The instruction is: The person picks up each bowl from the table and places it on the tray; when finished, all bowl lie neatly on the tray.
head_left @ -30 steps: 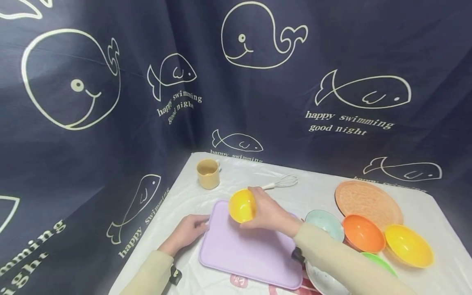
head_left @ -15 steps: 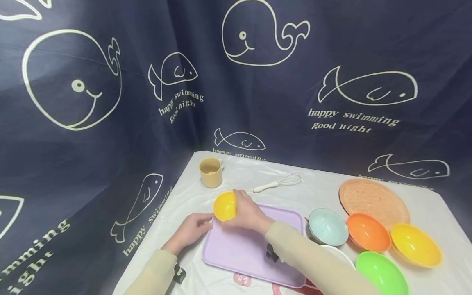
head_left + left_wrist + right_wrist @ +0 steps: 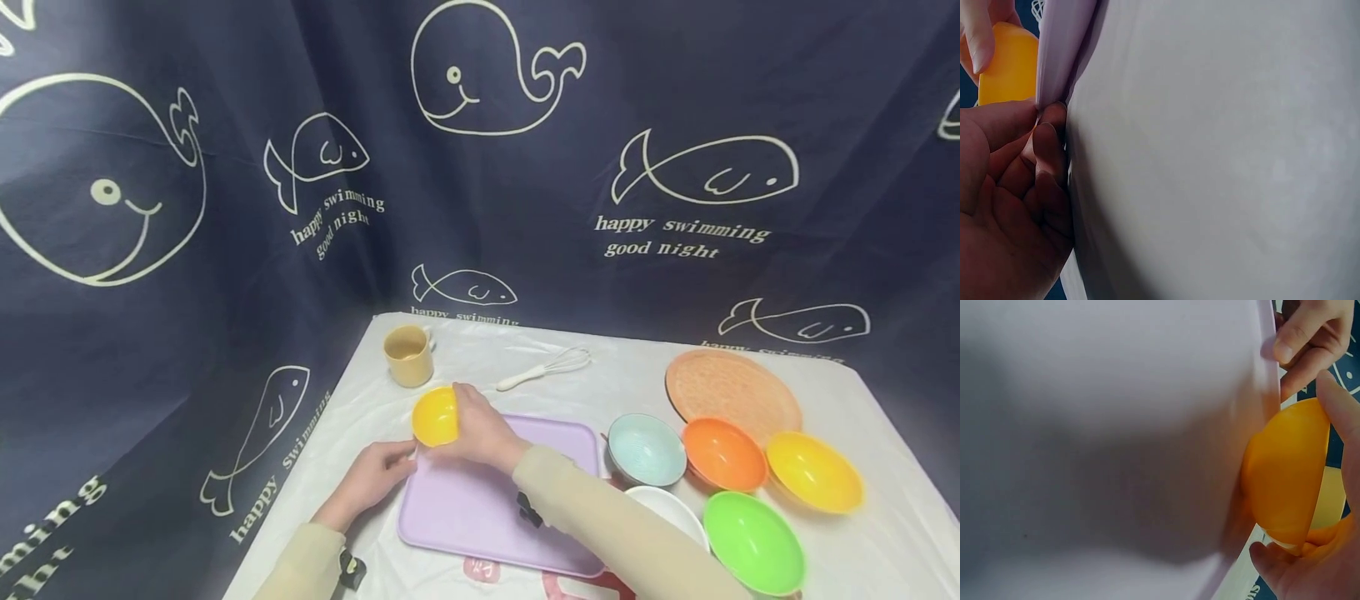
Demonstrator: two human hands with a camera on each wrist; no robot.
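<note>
My right hand (image 3: 483,429) grips a small yellow bowl (image 3: 435,417) by its sides, fingers and thumb spread round the rim. This bowl is over the far left corner of a light purple tray (image 3: 487,508). In the right wrist view the rounded underside of the yellow bowl (image 3: 1288,472) faces the tray surface, close to its edge. My left hand (image 3: 375,475) pinches the tray's left edge. The left wrist view has the thumb and curled fingers of the left hand (image 3: 1016,169) meeting at the rim of the purple tray (image 3: 1063,50).
A tan mug (image 3: 408,358) stands behind the tray, with a whisk (image 3: 547,368) to its right. Right of the tray are pale blue (image 3: 647,450), orange (image 3: 725,454), yellow (image 3: 815,472), green (image 3: 753,542) and white (image 3: 667,510) bowls. Behind them lies a round orange-brown board (image 3: 731,392).
My right hand has carried the small yellow bowl leftward to the tray's far left corner, its arm uncovering the green and white bowls. My left hand stays at the tray's edge.
</note>
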